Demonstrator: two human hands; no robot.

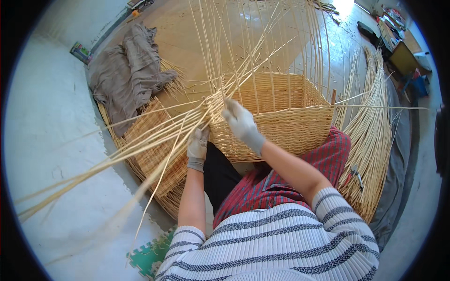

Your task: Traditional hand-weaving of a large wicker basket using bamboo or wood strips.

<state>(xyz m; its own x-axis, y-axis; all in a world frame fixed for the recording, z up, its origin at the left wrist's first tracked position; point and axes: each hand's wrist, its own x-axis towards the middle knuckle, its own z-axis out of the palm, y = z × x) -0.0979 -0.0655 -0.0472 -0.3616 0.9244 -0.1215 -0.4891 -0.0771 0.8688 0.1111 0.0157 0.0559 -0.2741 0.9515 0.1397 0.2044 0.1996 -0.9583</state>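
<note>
A rectangular wicker basket (276, 133) stands in front of me against my knees, with tall upright stakes rising from its walls. At its left corner, a bundle of long pale willow rods (161, 126) crosses the rim and fans out to the lower left, some smeared by motion. My left hand (197, 146), in a pale work glove, is closed on rods just below the bundle, outside that corner. My right hand (241, 122), gloved too, has its fingers curled in a pinch on the rods at the rim. Its fingertips are partly hidden among the weave.
A woven panel (159, 159) and a grey cloth (126, 75) lie at the left by a white wall. On the right lies a large bundle of willow rods (370, 136), with red-handled pruning shears (355, 177) on it. A green foam mat (152, 253) shows at the lower left.
</note>
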